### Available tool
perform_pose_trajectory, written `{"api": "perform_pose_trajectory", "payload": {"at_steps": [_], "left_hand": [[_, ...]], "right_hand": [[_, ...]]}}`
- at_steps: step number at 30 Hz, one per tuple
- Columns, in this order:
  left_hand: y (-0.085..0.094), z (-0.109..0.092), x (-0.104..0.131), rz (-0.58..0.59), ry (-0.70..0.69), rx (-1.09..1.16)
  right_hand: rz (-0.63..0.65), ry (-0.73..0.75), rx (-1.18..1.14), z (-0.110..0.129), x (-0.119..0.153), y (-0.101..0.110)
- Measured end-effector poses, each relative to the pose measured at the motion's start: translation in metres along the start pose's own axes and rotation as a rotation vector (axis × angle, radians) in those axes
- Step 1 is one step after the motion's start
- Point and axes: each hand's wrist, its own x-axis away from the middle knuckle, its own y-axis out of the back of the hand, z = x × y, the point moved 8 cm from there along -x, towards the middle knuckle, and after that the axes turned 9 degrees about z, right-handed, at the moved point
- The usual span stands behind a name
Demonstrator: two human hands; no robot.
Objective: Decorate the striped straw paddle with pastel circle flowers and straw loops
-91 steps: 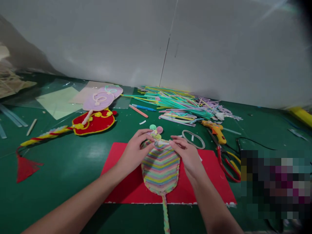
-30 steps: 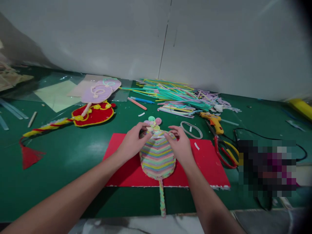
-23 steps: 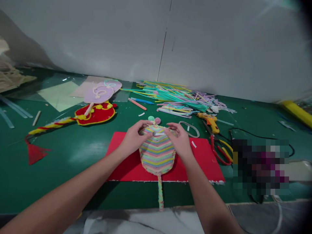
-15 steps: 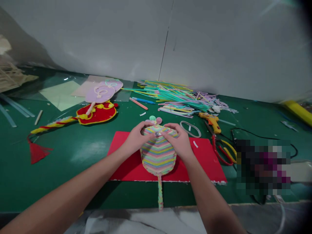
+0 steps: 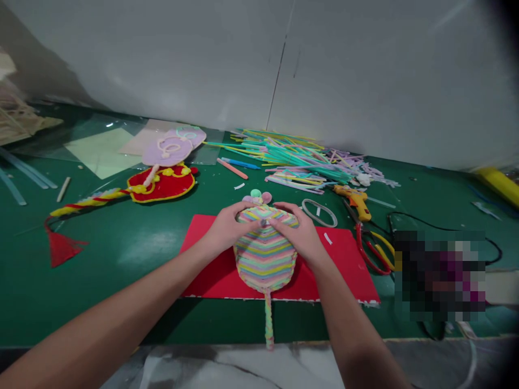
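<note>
A round hand fan (image 5: 266, 262) of pastel pipe cleaners, striped in a chevron pattern, is held over a red board (image 5: 336, 270). Its twisted handle points toward me, past the table's front edge. My left hand (image 5: 230, 227) grips the upper left rim, fingers behind and thumb on the face. My right hand (image 5: 299, 229) has the upper right rim in the same kind of grip. Both thumbs nearly meet at a small shiny grey piece (image 5: 263, 222) near the top, too small to name. Small pastel discs (image 5: 255, 193) show just beyond the top rim.
Loose pipe cleaners (image 5: 300, 156) lie along the wall. A red fan (image 5: 162, 185) with a tassel and a lilac fan (image 5: 172, 148) lie at left. To the right are a yellow glue gun (image 5: 354, 200), red-handled pliers (image 5: 371, 254), a cable and a grey oval ring (image 5: 319, 213).
The view has shifted slightly. Both hands keep the same hold on the fan, and its position on the red board is almost unchanged.
</note>
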Motion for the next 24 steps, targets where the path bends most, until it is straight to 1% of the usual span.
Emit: {"api": "perform_pose_trajectory", "payload": {"at_steps": [3, 8, 11, 15, 17, 19, 24], "left_hand": [[0.000, 0.000, 0.000, -0.007, -0.001, -0.038], [-0.001, 0.005, -0.001, 0.015, 0.024, -0.021], [-0.002, 0.008, -0.002, 0.023, 0.013, 0.016], [-0.002, 0.010, -0.005, 0.036, -0.029, 0.095], [0.001, 0.009, -0.005, 0.026, -0.045, 0.123], [0.003, 0.010, -0.006, 0.022, -0.026, 0.140], [-0.001, 0.016, -0.005, 0.085, 0.082, 0.147]], "right_hand": [[0.053, -0.097, -0.057, -0.010, 0.001, -0.003], [0.061, -0.116, -0.100, -0.013, 0.002, -0.004], [0.040, -0.112, -0.091, -0.012, 0.002, -0.003], [-0.046, -0.107, -0.076, -0.013, 0.000, 0.007], [-0.065, -0.107, -0.089, -0.014, 0.000, 0.010], [-0.061, -0.104, -0.110, -0.016, -0.001, 0.011], [-0.045, -0.111, -0.145, -0.020, -0.001, 0.010]]}}
